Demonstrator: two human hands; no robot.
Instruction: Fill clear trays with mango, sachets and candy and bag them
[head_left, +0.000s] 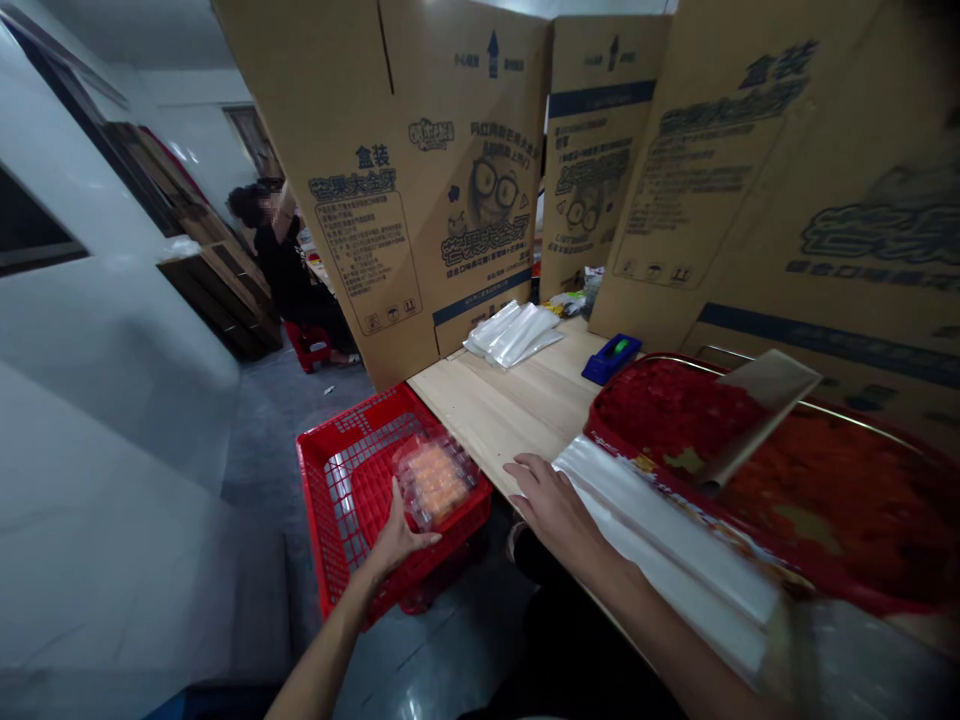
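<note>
My left hand (pixel 399 540) is over the near side of the red plastic crate (pixel 319 500), thumb and fingers spread. Its fingertips are at the left edge of a clear plastic pack (pixel 435 482) of orange pieces in the crate; whether they touch it I cannot tell. My right hand (pixel 551 500) hangs open at the edge of the wooden table (pixel 517 410), fingers a little bent and nothing in them. Beside it lies a stack of clear plastic bags (pixel 660 540). Behind the bags, a red tray (pixel 600 425) holds red and orange packets.
Large printed cardboard boxes (pixel 465 170) stand along the table's back. A blue tape dispenser (pixel 611 360) and more clear bags (pixel 514 333) lie on the tabletop. A clear plastic sheet (pixel 772 400) sticks up from the tray. At far left, a person (pixel 285 260) sits on a red stool (pixel 306 345).
</note>
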